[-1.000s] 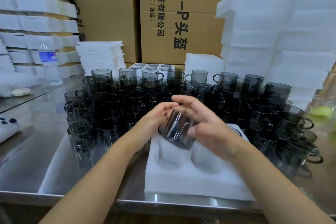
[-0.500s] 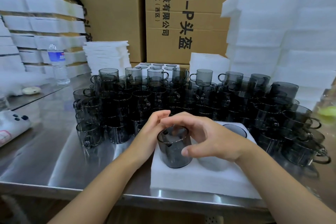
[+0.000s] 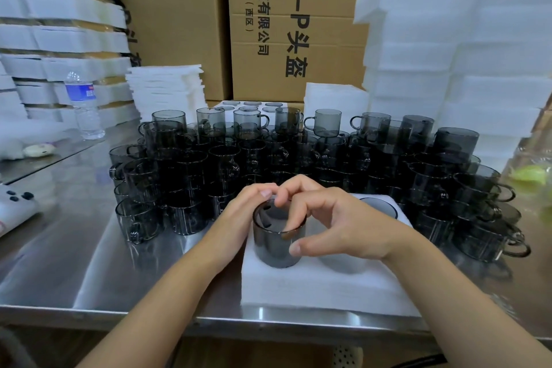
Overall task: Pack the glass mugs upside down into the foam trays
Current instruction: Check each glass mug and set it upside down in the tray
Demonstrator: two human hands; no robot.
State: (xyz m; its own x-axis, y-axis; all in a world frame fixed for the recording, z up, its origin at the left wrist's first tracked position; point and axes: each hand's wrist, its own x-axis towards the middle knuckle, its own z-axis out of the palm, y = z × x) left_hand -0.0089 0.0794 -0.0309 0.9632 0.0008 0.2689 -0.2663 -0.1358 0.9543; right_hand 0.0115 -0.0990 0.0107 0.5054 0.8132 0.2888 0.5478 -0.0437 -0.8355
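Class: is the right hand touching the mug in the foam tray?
Touching. Head view: the right hand lays fingers on the mug top, thumb against its side.

You've got big cardboard boxes (image 3: 298, 24) with black print stacked along the back wall. A blue-label water bottle (image 3: 85, 107) stands far left on the steel table (image 3: 59, 248), and a white gadget with dark buttons (image 3: 15, 206) lies at the left edge.

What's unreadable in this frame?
Head view only.
Rim depth of mug: hidden inside tray pocket.
Fingers of left hand: behind mug and right hand.
Rear-left tray pocket: covered by both hands.
Label on bottle: too small.
Blurred green thing: cut off at right edge.
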